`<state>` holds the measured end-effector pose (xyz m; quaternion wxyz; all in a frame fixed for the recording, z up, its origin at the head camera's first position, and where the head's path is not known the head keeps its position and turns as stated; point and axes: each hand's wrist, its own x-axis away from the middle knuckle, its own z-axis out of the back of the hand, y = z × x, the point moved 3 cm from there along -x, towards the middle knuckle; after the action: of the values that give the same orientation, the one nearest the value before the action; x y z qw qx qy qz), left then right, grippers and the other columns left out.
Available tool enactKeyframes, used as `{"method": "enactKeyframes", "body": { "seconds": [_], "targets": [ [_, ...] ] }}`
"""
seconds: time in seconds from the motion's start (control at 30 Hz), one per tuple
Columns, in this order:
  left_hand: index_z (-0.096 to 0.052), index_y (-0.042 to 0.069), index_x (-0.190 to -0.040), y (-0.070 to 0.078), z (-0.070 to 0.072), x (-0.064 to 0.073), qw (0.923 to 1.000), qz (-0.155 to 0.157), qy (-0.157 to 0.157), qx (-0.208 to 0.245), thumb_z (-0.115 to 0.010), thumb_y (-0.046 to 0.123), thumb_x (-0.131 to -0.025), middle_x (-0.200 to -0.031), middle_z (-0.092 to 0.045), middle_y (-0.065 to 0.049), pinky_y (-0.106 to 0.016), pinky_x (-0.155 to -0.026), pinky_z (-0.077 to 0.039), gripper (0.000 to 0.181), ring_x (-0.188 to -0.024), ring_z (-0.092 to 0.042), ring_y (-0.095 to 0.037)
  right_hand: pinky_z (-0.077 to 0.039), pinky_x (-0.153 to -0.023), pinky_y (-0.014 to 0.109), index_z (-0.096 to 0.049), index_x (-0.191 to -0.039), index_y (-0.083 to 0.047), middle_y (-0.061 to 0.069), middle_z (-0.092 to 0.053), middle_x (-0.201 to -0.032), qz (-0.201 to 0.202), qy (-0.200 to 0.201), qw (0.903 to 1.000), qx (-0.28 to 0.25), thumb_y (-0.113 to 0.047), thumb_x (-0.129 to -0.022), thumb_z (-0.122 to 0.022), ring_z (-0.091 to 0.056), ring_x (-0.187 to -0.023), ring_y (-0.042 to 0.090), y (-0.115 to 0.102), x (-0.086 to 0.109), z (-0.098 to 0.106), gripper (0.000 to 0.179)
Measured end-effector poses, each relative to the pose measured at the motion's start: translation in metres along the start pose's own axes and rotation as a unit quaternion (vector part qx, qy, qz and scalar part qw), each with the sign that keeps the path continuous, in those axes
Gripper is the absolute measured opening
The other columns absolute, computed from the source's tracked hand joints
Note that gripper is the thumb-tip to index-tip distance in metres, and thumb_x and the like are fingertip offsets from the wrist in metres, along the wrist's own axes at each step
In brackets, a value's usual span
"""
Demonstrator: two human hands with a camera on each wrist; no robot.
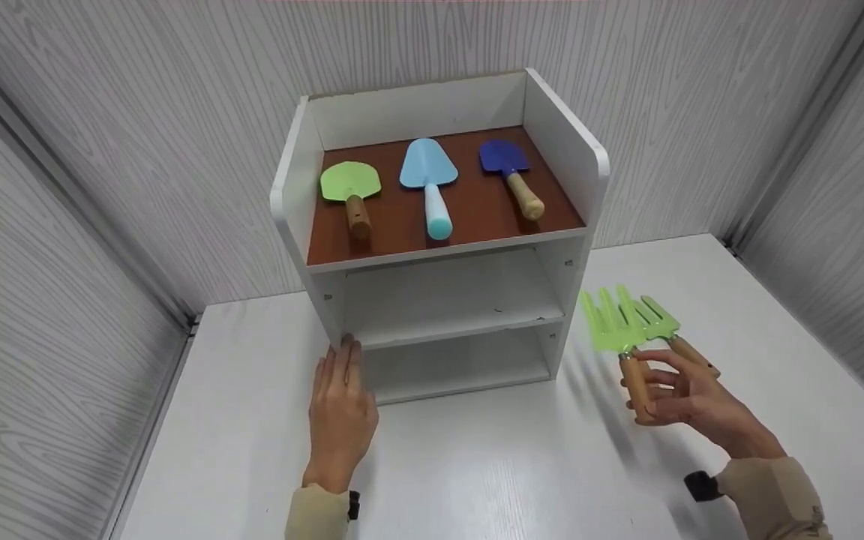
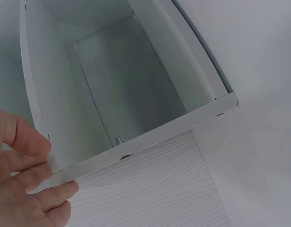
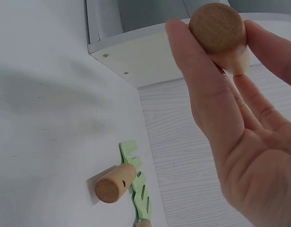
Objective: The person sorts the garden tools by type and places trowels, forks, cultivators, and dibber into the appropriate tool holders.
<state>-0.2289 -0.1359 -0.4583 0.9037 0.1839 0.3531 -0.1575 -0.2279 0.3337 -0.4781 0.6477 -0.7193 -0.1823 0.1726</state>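
Observation:
My right hand (image 1: 683, 397) grips the wooden handle of a green hand fork (image 1: 616, 322), its prongs pointing up and away. Only the round handle end (image 3: 217, 28) of this fork shows in the right wrist view, between thumb and fingers. Another green hand fork (image 1: 657, 319) lies on the table just behind it, partly covered by the hand. The right wrist view shows a wooden handle (image 3: 112, 184) beside green prongs (image 3: 143, 196) down there. My left hand (image 1: 342, 412), fingers extended, rests against the lower left edge of a white shelf unit (image 1: 447, 255); its fingertips (image 2: 65, 189) touch the side panel.
On the unit's brown top lie a green trowel (image 1: 350, 181), a light blue trowel (image 1: 428, 165) and a dark blue trowel (image 1: 503, 156), handles toward me. Raised side panels (image 1: 567, 142) border this top. Wood-grain walls (image 1: 139, 112) enclose the white table (image 1: 477, 465).

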Motion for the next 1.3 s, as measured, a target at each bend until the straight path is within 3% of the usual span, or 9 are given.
{"method": "enactKeyframes", "body": {
  "seconds": [0.17, 0.4, 0.73, 1.13, 1.3],
  "targets": [
    [-0.049, -0.017, -0.138, -0.001, 0.0, 0.001, 1.0, 0.003, -0.005, 0.002, -0.064, -0.011, -0.084, -0.142, -0.05, -0.032, -0.06, -0.109, -0.039, 0.056, -0.129, -0.049, -0.052, -0.058, -0.088, 0.047, -0.047, -0.148, -0.02, 0.01, -0.061, -0.134, 0.004, 0.0, 1.0, -0.004, 0.017, -0.09, -0.056, -0.067, -0.112, 0.03, 0.002, 0.006, -0.003, 0.069],
    [-0.049, -0.017, -0.138, -0.001, 0.001, 0.002, 1.0, 0.003, -0.004, 0.0, -0.066, -0.011, -0.083, -0.142, -0.05, -0.032, -0.06, -0.109, -0.039, 0.057, -0.128, -0.049, -0.052, -0.058, -0.089, 0.047, -0.045, -0.15, -0.016, 0.014, -0.063, -0.133, 0.033, -0.039, 0.9985, -0.021, 0.023, -0.087, -0.051, -0.067, -0.111, 0.032, 0.005, 0.007, -0.007, 0.074],
    [-0.049, -0.017, -0.138, -0.002, 0.0, 0.003, 0.9999, 0.004, -0.008, -0.006, -0.069, -0.011, -0.082, -0.142, -0.05, -0.032, -0.06, -0.109, -0.039, 0.06, -0.128, -0.049, -0.052, -0.058, -0.09, 0.046, -0.045, -0.149, -0.016, 0.012, -0.065, -0.132, 0.035, -0.04, 0.9986, 0.001, 0.022, -0.085, -0.057, -0.067, -0.11, 0.033, 0.007, 0.005, -0.011, 0.076],
    [-0.048, -0.017, -0.138, -0.001, 0.002, 0.001, 0.9999, 0.003, -0.012, -0.002, -0.067, -0.013, -0.082, -0.142, -0.05, -0.032, -0.059, -0.109, -0.038, 0.059, -0.128, -0.05, -0.052, -0.06, -0.084, 0.045, -0.04, -0.151, -0.003, 0.018, -0.063, -0.133, 0.102, -0.107, 0.9886, -0.029, 0.029, -0.083, -0.051, -0.068, -0.108, 0.034, 0.007, -0.003, -0.019, 0.076],
    [-0.048, -0.017, -0.139, -0.001, 0.002, 0.001, 0.9999, 0.005, -0.015, 0.005, -0.065, -0.014, -0.083, -0.143, -0.049, -0.032, -0.06, -0.11, -0.038, 0.058, -0.128, -0.05, -0.052, -0.059, -0.085, 0.047, -0.043, -0.149, -0.007, 0.015, -0.064, -0.131, 0.088, -0.105, 0.9904, -0.018, 0.026, -0.084, -0.054, -0.068, -0.108, 0.034, 0.008, -0.006, -0.022, 0.074]
  ]
}}
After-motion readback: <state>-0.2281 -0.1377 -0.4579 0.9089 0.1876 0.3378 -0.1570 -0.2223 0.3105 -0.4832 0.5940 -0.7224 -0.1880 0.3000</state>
